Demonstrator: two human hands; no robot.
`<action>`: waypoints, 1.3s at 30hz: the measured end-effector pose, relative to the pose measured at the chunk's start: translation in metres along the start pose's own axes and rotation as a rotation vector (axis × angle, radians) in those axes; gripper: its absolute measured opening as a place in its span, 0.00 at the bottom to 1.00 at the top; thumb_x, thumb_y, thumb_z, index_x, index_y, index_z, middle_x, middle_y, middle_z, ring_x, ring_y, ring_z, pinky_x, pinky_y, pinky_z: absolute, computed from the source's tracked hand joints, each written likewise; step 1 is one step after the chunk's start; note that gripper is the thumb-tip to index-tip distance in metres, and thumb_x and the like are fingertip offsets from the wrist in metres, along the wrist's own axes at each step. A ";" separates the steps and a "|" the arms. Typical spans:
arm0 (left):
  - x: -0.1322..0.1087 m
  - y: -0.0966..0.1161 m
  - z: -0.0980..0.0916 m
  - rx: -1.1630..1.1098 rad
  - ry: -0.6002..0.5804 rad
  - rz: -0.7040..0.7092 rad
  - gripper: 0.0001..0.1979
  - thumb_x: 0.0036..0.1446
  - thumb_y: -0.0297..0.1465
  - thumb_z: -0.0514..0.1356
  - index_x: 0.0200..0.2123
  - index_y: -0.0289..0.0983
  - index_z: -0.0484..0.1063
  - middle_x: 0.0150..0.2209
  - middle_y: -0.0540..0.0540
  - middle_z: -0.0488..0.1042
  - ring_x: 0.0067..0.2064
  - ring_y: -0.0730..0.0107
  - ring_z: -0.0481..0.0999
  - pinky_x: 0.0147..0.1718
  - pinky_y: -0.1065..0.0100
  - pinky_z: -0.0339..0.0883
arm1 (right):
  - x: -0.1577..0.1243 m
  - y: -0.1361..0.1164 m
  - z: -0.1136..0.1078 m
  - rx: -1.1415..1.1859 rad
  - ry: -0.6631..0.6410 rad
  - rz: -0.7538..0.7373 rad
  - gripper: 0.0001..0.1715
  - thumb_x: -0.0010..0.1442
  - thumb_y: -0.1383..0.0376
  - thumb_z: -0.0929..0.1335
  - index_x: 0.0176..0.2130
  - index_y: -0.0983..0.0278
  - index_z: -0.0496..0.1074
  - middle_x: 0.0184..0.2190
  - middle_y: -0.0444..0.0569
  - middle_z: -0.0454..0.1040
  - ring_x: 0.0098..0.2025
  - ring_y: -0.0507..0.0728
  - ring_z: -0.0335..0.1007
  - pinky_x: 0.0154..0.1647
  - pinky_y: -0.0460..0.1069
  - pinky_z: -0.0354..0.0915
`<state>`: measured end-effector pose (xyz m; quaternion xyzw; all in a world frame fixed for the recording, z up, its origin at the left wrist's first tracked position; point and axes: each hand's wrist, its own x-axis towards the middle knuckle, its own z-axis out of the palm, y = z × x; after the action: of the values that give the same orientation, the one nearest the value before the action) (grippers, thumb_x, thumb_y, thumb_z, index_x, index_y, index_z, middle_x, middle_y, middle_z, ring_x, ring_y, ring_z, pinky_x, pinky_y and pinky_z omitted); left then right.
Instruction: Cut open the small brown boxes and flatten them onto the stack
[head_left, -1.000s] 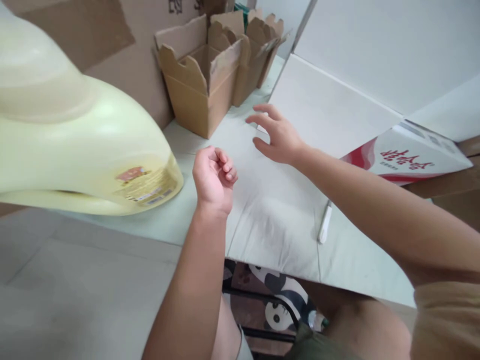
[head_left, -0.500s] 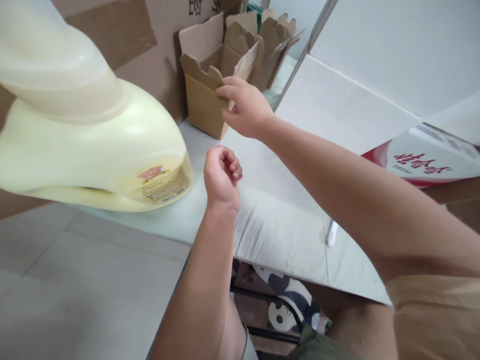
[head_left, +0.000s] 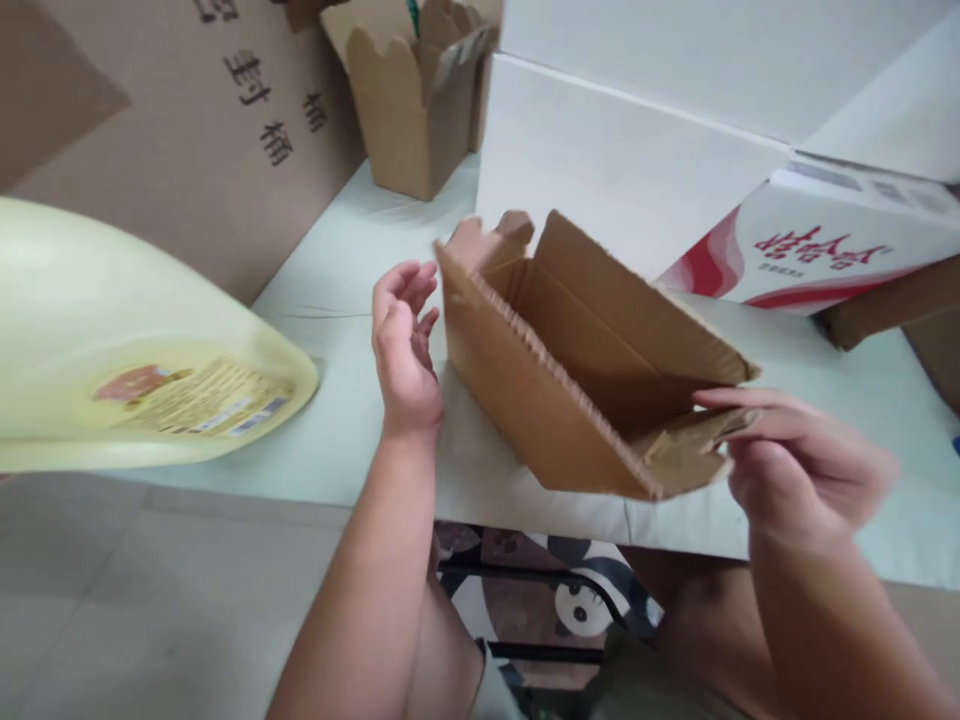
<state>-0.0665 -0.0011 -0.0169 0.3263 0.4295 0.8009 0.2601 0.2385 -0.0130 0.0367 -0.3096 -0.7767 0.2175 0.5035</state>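
Note:
My right hand (head_left: 795, 465) pinches a flap of a small brown cardboard box (head_left: 570, 370) and holds it tilted above the pale green table (head_left: 352, 280), its open side toward me. My left hand (head_left: 405, 345) hovers just left of the box with its fingers loosely apart and nothing in it, not touching the cardboard that I can see.
A large pale yellow plastic jug (head_left: 135, 370) lies at the left. More small folded brown boxes (head_left: 412, 100) stand at the back against a big brown carton (head_left: 187, 130). A white carton with red print (head_left: 750, 170) fills the back right. A panda-patterned seat (head_left: 570, 600) shows under the table.
My right hand took one small box from the row at the back and pulled it toward me, now tilted over the table front. My left hand opened up and rose beside it.

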 end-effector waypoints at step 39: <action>-0.014 -0.022 0.051 0.171 -0.202 0.061 0.17 0.64 0.49 0.64 0.37 0.41 0.78 0.37 0.44 0.77 0.40 0.61 0.76 0.46 0.58 0.70 | -0.058 0.040 0.017 0.107 -0.031 -0.128 0.37 0.67 0.58 0.73 0.71 0.52 0.64 0.63 0.56 0.74 0.65 0.66 0.75 0.66 0.64 0.75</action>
<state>-0.0163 0.0262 -0.0184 0.4393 0.4577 0.7319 0.2487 0.2509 -0.0253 -0.0330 -0.2287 -0.7899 0.2309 0.5199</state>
